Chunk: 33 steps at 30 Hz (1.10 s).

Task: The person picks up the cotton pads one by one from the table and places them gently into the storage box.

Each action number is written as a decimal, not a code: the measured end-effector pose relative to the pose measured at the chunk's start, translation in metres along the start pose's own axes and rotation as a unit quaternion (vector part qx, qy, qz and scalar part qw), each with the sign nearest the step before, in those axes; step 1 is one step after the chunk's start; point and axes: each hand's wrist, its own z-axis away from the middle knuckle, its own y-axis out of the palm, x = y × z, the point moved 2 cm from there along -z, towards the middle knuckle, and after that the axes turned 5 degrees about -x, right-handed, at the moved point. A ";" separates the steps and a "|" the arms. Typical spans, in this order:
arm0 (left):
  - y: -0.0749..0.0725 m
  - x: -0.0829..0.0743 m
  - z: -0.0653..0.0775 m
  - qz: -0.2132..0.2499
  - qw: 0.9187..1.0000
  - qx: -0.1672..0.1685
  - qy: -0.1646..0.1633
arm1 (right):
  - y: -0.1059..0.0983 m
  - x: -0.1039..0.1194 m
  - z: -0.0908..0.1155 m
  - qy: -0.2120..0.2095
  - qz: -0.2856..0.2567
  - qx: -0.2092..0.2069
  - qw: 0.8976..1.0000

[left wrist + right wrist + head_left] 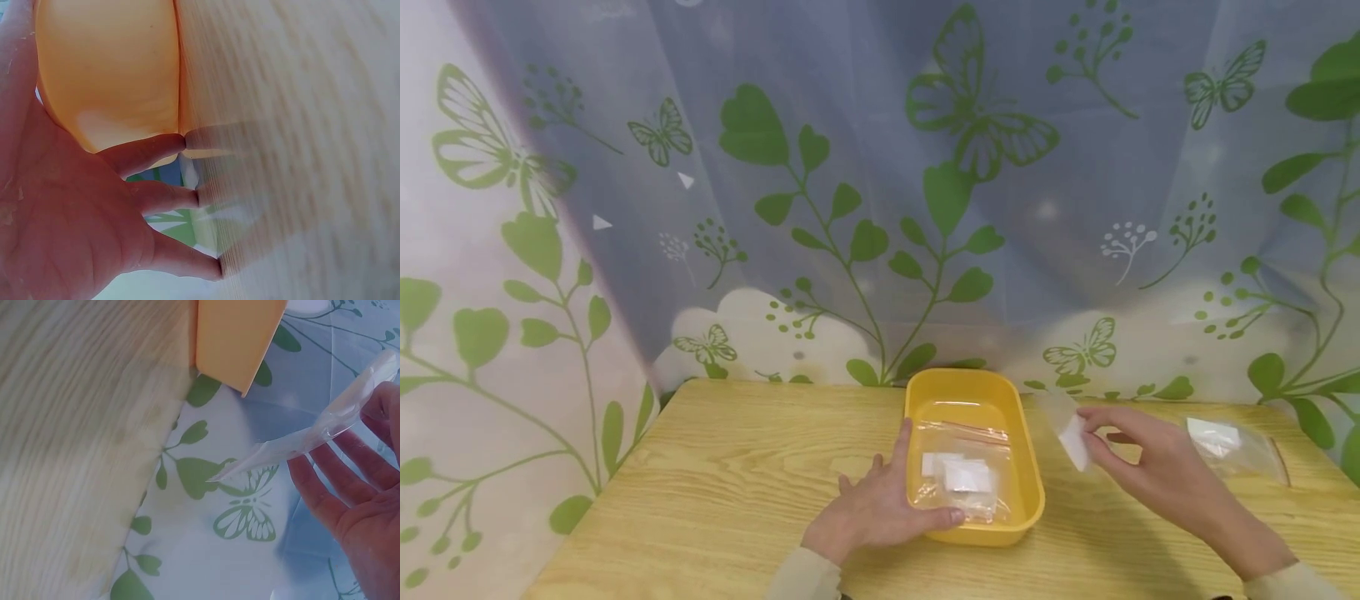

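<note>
A yellow plastic tray [1032,475] stands on the table, holding several clear zip bags [967,477] with white contents. My left hand [880,512] is at the tray's near left corner, thumb over the near rim. In the left wrist view its fingers [181,253] are straight and spread, tips down at the tabletop beside the tray wall [115,62]. To the right of the tray my right hand [1165,471] pinches a clear plastic bag [1075,440] with something white in it, raised above the table. The right wrist view shows this bag [306,437] edge-on between thumb and fingers.
Another clear bag [1243,454] with a white insert and a reddish closure edge lies on the table at the right, beyond my right hand. The wood-grain table [737,467] reaches back to a curtain [865,208] printed with green leaves and butterflies.
</note>
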 end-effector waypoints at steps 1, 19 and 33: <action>0.000 0.000 0.000 -0.001 1.000 0.001 0.000 | 0.002 0.001 -0.002 -0.004 -0.001 0.000 1.000; 0.000 0.000 0.000 0.000 1.000 0.002 -0.001 | 0.032 0.012 -0.021 -0.061 -0.032 0.006 0.998; -0.001 -0.001 -0.001 0.003 1.000 0.005 -0.002 | 0.053 0.019 -0.033 -0.069 -0.053 0.032 0.996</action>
